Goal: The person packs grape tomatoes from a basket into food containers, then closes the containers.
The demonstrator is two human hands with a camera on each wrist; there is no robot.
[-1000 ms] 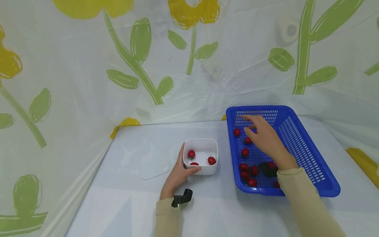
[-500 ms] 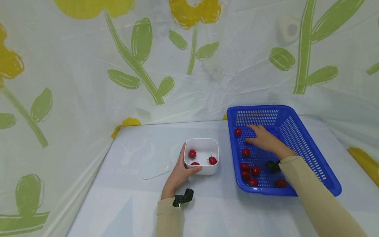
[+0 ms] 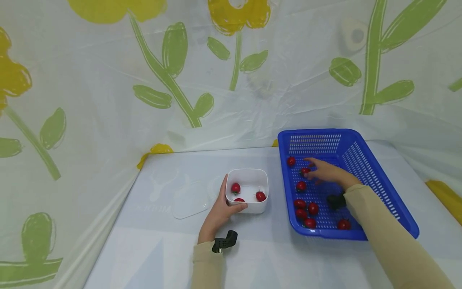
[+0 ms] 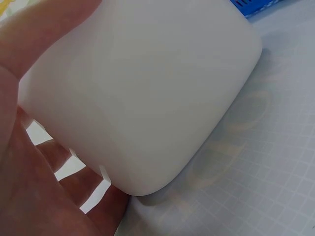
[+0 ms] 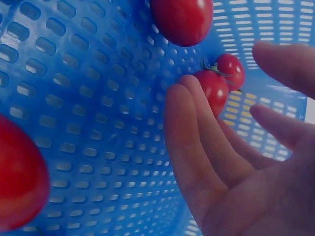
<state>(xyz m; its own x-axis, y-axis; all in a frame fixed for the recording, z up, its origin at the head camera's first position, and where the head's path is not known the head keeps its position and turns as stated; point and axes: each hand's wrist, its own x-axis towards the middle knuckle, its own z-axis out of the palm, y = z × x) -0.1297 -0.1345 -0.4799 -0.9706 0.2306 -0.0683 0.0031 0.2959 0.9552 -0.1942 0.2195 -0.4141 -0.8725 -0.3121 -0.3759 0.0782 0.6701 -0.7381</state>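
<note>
My left hand [image 3: 218, 213] holds a small white square container [image 3: 255, 207], the thumb over its near rim and the fingers around its left side. Inside lie three cherry tomatoes [image 3: 260, 196]. In the left wrist view the container's smooth wall [image 4: 147, 93] hides its contents. My right hand [image 3: 327, 172] reaches down into a blue plastic basket [image 3: 286, 180]. Its fingers are spread, the thumb apart from them, with the fingertips right at a cherry tomato [image 3: 304, 171]. The right wrist view shows that tomato [image 5: 215, 91] behind the fingertips, its green stem upward.
Several more cherry tomatoes [image 3: 313, 208] lie along the basket's left side and near end. A thin transparent lid-like sheet [image 3: 189, 202] lies flat on the table left of the container. A flower-printed curtain [image 3: 288, 80] hangs behind the table.
My right hand has come down from above the basket into it, closer to the tomato near the far left. The left hand and the container stay in place.
</note>
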